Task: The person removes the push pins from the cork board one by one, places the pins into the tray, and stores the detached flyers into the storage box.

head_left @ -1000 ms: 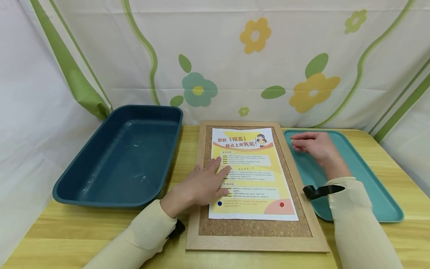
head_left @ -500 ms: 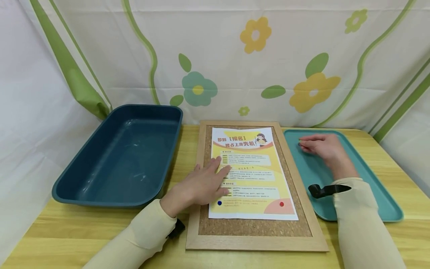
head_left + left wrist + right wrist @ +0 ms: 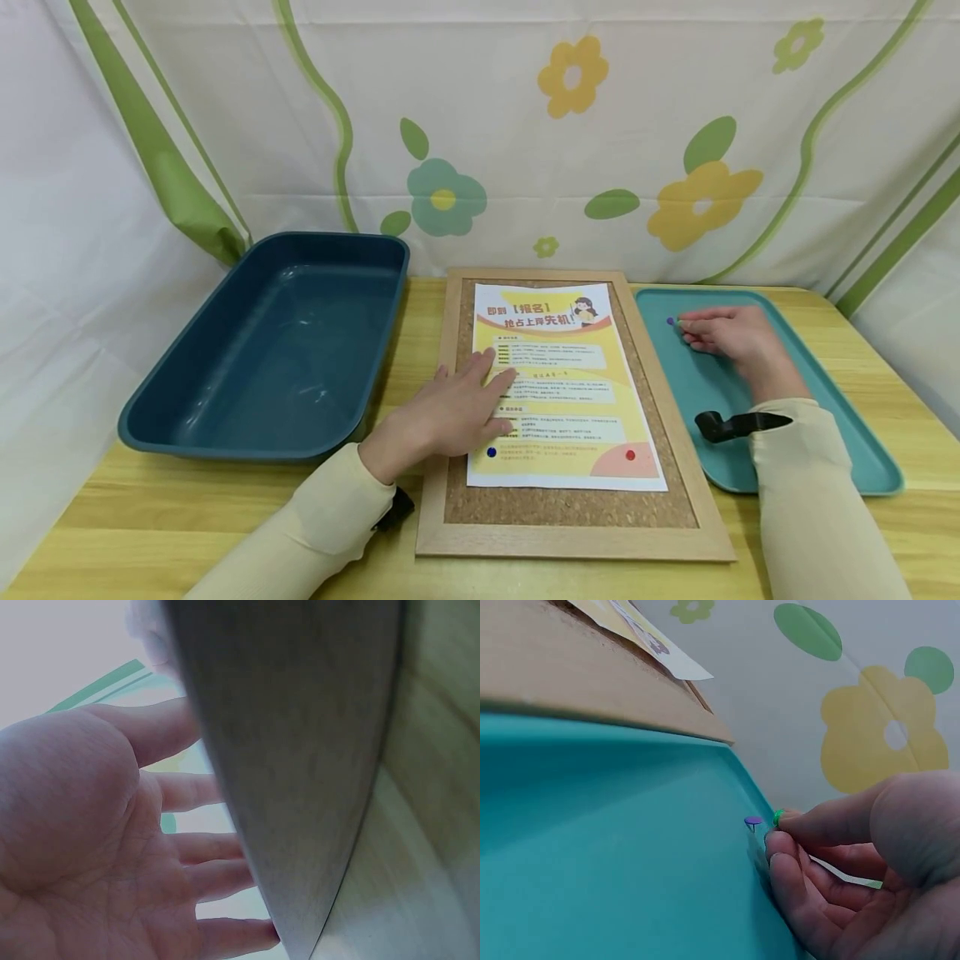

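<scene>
My left hand point(image 3: 453, 408) lies with spread fingers on the left side of a printed yellow poster point(image 3: 555, 333), which is on a wood-framed cork board point(image 3: 570, 508). In the poster's lower corners sit a blue thumbtack point(image 3: 491, 452) and a red thumbtack point(image 3: 630, 455). Over the turquoise tray point(image 3: 825, 450), my right hand point(image 3: 731, 342) pinches a green thumbtack point(image 3: 778, 817) between thumb and fingertips. Just left of those fingertips is a purple thumbtack point(image 3: 753, 820) on the tray. The left wrist view shows the palm and fingers reaching past the board's frame edge point(image 3: 292, 750).
A deep dark-blue tub point(image 3: 262, 367) stands on the wooden table point(image 3: 97, 525) left of the board. Behind everything hangs a white curtain point(image 3: 510, 108) with flower prints. The tray lies close along the board's right side. Black straps with camera mounts sit at both wrists.
My right hand has shifted a little right and toward me over the tray, and the purple thumbtack now shows beside its fingertips. The left hand has stayed in place.
</scene>
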Motion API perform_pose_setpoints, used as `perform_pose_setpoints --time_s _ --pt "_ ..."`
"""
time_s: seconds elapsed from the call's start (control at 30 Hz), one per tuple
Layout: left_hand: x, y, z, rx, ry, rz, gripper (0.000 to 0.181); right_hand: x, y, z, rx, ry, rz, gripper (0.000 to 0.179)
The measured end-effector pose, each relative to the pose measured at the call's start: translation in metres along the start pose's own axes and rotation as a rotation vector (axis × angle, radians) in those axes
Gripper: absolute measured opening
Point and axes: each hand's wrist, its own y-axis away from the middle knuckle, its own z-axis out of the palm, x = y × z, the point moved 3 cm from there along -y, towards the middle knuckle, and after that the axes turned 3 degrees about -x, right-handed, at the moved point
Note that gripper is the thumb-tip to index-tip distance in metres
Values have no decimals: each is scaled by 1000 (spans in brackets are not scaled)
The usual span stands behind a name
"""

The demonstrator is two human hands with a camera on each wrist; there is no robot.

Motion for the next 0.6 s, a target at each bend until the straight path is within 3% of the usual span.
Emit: perform_pose_setpoints --time_s 0.27,0.6 --pt "0 0 0 1 -1 -6 70 4 -2 1 45 84 37 37" --pt "0 -1 0 -3 5 -2 70 3 0 1 56 149 48 44"
